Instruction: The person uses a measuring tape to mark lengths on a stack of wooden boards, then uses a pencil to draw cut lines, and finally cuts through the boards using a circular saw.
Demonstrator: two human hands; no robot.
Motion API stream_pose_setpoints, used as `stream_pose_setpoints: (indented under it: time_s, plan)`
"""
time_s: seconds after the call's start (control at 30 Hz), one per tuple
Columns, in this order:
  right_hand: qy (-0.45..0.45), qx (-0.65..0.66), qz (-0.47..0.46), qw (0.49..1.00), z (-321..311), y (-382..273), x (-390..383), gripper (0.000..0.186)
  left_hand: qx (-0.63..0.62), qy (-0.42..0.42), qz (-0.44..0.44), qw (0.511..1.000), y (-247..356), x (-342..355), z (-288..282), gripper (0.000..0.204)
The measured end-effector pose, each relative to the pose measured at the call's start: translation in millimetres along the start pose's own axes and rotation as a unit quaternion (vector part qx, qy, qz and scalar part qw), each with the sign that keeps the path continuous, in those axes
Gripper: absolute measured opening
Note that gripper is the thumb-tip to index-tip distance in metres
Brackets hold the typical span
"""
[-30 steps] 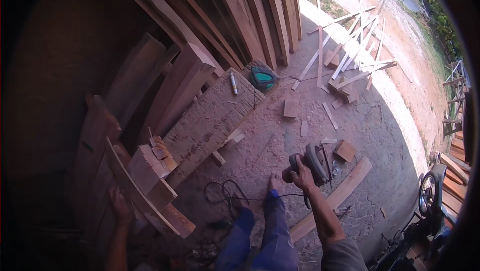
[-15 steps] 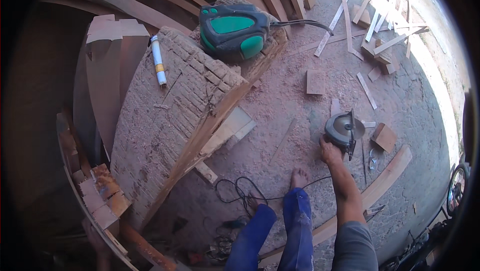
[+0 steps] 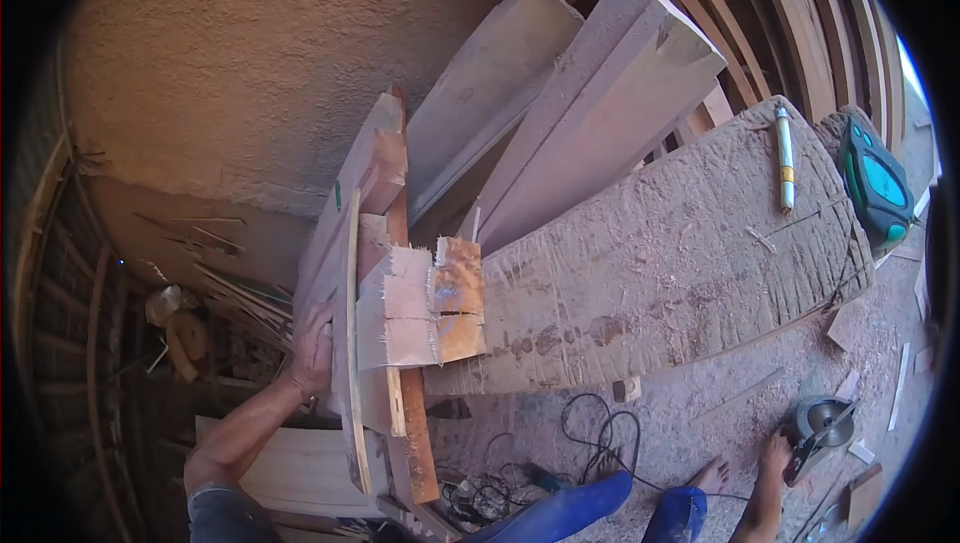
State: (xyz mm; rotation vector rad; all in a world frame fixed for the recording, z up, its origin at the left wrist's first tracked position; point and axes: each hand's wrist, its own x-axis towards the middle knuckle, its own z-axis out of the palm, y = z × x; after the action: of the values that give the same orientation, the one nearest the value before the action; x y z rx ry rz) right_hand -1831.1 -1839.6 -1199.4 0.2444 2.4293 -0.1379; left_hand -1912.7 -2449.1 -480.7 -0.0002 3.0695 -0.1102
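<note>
At the lower right, my right hand is closed on the handle of a circular saw, held low near the floor with its round blade facing up. On the left side, my left hand grips the edge of a pale wooden board that leans upright. Short cut blocks with ragged ends sit beside that board, on the end of a thick, scarred wooden beam. Part of the left fingers is hidden behind the board's edge.
A green and black tape measure and a white marker-like stick lie on the beam's far end. Large planks lean behind it. A black cord loops by my feet. Sawdust and offcuts cover the floor. A rough wall stands at left.
My view has swung left, so the scene shifts rightward. My left hand, dim at the lower left before, now shows plainly on the board. The right hand still holds the saw.
</note>
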Motion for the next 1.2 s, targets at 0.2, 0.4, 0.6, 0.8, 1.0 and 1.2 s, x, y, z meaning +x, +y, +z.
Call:
stream_pose_setpoints:
  time_s: [0.2, 0.4, 0.6, 0.8, 1.0, 1.2]
  plan:
    - [-0.002, 0.037, -0.099, 0.994, -92.6, -32.7, -57.3, 0.019, -0.055, 0.042, 0.062, 0.996, -3.8, 25.4, 16.5, 0.042]
    - [0.098, 0.449, -0.385, 0.8, -464.5, -216.0, -320.7, 0.021, -0.05, 0.043, 0.031, 0.997, -7.4, -10.9, 1.3, 0.043]
    - [0.226, 0.334, -0.524, 0.75, -599.5, -345.2, -294.1, 0.05, -0.072, 0.059, 0.025, 0.995, -2.9, -4.4, -1.3, 0.042]
    - [0.075, 0.285, -0.578, 0.761, -576.0, -350.9, -293.9, 0.047, -0.068, 0.08, 0.007, 0.994, -15.1, -9.7, 14.8, 0.039]
    - [0.188, 0.279, -0.515, 0.789, -532.7, -297.5, -375.2, 0.025, -0.104, 0.119, 0.036, 0.987, -22.9, -10.1, 23.2, 0.038]
    - [-0.105, 0.304, -0.286, 0.903, -472.0, -285.1, -428.9, 0.045, -0.105, 0.139, 0.023, 0.984, -24.8, -10.6, 18.5, 0.035]
